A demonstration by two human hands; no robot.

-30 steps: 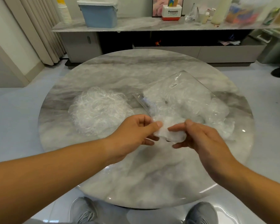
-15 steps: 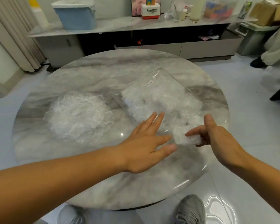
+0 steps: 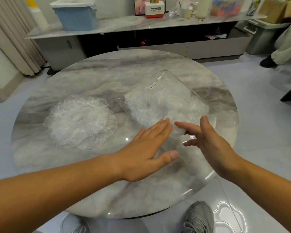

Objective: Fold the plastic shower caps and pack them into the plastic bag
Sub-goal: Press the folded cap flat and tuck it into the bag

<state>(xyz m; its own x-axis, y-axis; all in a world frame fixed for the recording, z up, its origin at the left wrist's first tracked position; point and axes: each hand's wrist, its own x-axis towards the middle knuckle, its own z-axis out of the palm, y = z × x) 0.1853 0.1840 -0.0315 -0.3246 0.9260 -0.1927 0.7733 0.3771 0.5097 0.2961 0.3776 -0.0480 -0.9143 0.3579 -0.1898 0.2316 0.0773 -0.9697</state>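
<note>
Pushing a folded cap [image 3: 179, 131] toward the mouth of the plastic bag [image 3: 166, 98], seen from the head view.
Left hand [image 3: 146, 148] lies flat with straight fingers. Right hand [image 3: 212, 145] is spread and released, its forefinger at the cap, grasping nothing. The film looks feather-light, limp, springy and slick, so it is probably best pinched at the gathered elastic rim and pressed flat. Count: one bag at two o'clock on the table [image 3: 107, 76] and one loose heap of caps [image 3: 79, 121] at nine o'clock. The caps in each are too tangled to number.

Home living room, marble table [image 3: 107, 78], sideboard [image 3: 158, 47]
</note>
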